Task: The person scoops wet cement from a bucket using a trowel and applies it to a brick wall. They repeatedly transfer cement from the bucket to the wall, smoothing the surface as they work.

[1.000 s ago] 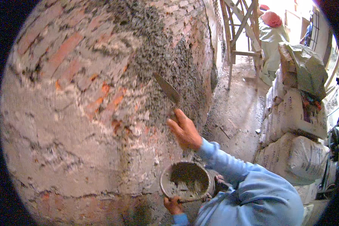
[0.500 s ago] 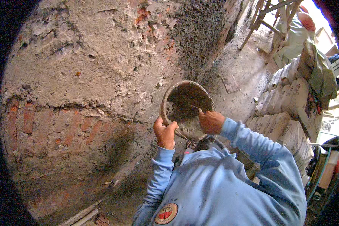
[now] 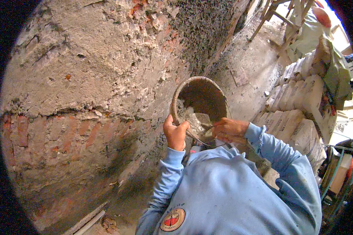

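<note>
A mortar-caked bucket (image 3: pixel 200 78) is tilted in front of my chest, its mouth facing up toward me. My left hand (image 3: pixel 176 133) is closed on its near left rim, thumb on top. Grey wet mortar (image 3: pixel 187 114) lies inside, along the left and near side. My right hand (image 3: pixel 230 130) is closed at the near right of the bucket's mouth, wrapped round the handle of a trowel (image 3: pixel 202 119). The handle is mostly hidden by the fingers; the blade sits in the mortar. A thin wire bail hangs by the near rim.
A rough wall (image 3: pixel 86 70) with broken plaster and exposed brick rises on the left. Stacked bags (image 3: pixel 286 121) stand on the right, partly under a green sheet (image 3: pixel 339 74). A wooden trestle (image 3: pixel 278 17) stands at the far right. Pipes or poles (image 3: pixel 88 219) lie at the lower left.
My right hand has shifted right and slightly down, and the trowel blade now shows in the mortar. The bucket has moved slightly up and right in view, with my left hand still on its rim.
</note>
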{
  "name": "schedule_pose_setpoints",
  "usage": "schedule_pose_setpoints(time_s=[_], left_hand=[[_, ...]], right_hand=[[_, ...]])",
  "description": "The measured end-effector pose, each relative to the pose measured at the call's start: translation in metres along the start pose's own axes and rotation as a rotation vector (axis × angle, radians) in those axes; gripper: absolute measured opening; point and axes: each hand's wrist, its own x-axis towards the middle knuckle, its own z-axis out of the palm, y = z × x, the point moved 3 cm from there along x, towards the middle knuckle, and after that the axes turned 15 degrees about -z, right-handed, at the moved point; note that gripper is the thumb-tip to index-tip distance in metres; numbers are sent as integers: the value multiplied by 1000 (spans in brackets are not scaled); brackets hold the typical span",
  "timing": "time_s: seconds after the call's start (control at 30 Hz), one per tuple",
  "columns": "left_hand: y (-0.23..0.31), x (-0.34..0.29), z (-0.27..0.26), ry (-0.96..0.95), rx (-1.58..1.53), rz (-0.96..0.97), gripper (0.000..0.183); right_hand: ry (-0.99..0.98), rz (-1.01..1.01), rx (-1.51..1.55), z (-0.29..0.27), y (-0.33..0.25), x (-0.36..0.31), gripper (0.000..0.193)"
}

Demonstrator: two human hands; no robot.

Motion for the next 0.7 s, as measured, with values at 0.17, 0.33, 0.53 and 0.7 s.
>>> schedule_pose_setpoints(time_s=[0.17,0.33,0.53,0.7], left_hand=[[1,-1,1,54,127,26,25],[-3,0,-2,45,102,52,21],[-17,11,-4,51,7,-45,22],[-33,23,0,101,-26,-136,25]], right_hand=[[185,7,155,2,-5,0,31],[237,-70,198,2,-19,-9,32],[383,-89,160,-6,-26,-25,28],[515,-252,358,-20,-20,-43,28]])
